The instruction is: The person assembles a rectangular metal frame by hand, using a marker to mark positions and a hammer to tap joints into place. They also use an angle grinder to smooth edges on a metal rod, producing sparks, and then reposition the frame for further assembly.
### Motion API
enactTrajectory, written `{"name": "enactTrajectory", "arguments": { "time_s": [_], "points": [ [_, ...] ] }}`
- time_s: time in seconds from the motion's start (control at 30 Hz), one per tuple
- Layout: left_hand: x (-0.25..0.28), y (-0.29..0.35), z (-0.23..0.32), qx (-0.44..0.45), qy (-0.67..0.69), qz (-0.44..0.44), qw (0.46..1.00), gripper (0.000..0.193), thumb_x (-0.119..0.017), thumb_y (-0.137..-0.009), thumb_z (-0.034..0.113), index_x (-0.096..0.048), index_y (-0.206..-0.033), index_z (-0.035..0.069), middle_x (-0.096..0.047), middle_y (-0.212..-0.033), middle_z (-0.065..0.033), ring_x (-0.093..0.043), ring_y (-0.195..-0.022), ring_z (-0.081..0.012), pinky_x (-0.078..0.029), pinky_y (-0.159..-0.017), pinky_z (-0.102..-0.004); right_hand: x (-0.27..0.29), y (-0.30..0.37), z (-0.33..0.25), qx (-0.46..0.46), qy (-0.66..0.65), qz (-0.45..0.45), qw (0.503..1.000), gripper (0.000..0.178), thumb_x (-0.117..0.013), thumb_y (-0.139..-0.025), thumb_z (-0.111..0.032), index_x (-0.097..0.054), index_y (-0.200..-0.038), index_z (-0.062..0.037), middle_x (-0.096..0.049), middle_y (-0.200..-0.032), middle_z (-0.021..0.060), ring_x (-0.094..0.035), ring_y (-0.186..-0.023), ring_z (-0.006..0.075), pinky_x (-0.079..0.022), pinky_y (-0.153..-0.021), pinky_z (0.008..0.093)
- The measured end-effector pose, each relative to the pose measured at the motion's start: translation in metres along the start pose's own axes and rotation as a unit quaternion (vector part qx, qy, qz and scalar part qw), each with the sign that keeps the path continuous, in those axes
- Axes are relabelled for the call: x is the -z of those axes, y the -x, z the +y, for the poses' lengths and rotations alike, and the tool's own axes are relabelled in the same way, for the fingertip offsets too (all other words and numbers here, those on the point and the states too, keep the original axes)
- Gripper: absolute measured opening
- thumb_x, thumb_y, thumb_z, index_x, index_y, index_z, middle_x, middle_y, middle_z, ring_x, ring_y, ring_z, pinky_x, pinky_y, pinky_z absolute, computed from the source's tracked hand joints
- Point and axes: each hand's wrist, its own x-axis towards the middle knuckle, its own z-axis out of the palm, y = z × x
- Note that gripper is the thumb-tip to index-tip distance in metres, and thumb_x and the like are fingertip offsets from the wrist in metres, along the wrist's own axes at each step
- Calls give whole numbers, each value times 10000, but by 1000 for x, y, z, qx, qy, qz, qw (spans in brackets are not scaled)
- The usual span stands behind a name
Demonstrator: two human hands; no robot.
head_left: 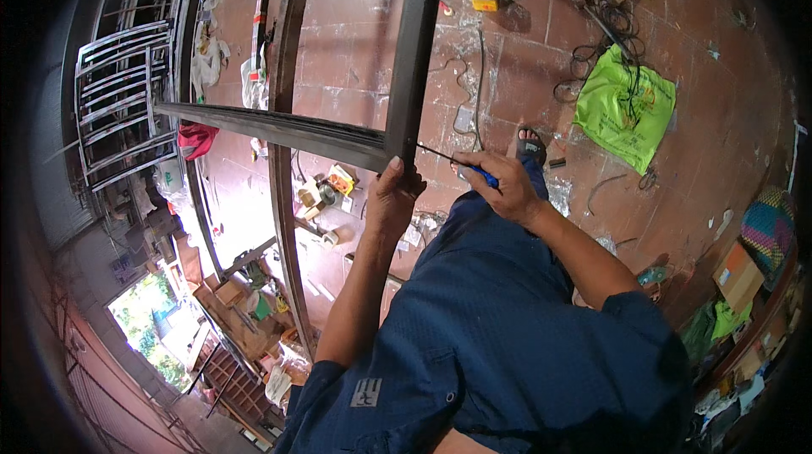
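My left hand [393, 198] grips the corner of a dark metal frame [408, 65], thumb on the near end; my right hand [510, 187] holds a blue-handled screwdriver [485, 175], its thin shaft pointing left, the tip at the frame's outer side; beneath lies the reddish tiled floor [719, 115], with a lime-green plastic bag [622, 115] and tangled black cable [584, 60] to the right; my dark sandal [530, 148] shows beyond my right hand; a silver metal grille [127, 103] stands at far left.

Navy short-sleeved top [584, 369] with pale patch [366, 392], blue trousers [454, 221], dark sandal [530, 144]
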Motion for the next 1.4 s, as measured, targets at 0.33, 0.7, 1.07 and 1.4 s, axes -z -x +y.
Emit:
{"name": "enactTrajectory", "arguments": {
  "time_s": [0.33, 0.7, 1.07, 1.4],
  "points": [
    [-3, -3, -7, 1, 23, -4, 1000, 305, -729, -966, 374, -695, -1109, 107, -721, -947, -56, -685, -885, -211, -525, -874, -417, 10, -3, 22, 145, 101, 10, 984, 304, -733, -949, -126, -700, -1232, -20, -739, -961, 123, -708, -848, 270, -555, -775, 385],
    [-1, -1, -2, 19, 13, -6, 1000, 349, -726, -957, 403, -694, -1128, 100, -728, -998, -70, -699, -929, -227, -542, -915, -431, 44, -48, 10, 275, 253, -65, 925, 212, -717, -908, -236, -746, -1095, -140, -666, -780, 54, -662, -762, 247, -530, -707, 390],
    [3, -5, -4, 18, 0, -54, 998, 346, -716, -961, 403, -688, -1135, 104, -713, -1009, -58, -682, -955, -208, -533, -921, -425, 25, -47, 37, -10, -108, -66, 992, 214, -686, -996, -335, -718, -1073, -137, -515, -615, -47, -519, -568, 134, -420, -548, 324],
    [-24, 7, -31, 62, -123, -76, 987, 836, -686, -950, 601, -483, -1520, 25, -636, -1200, -76, -638, -1044, -204, -524, -865, -369, -10, -21, -5, -469, -442, 143, 752, 470, -642, -1007, -569, -603, -1187, -138, -578, -799, 3, -514, -620, 108, -406, -561, 281]
  ]
}}
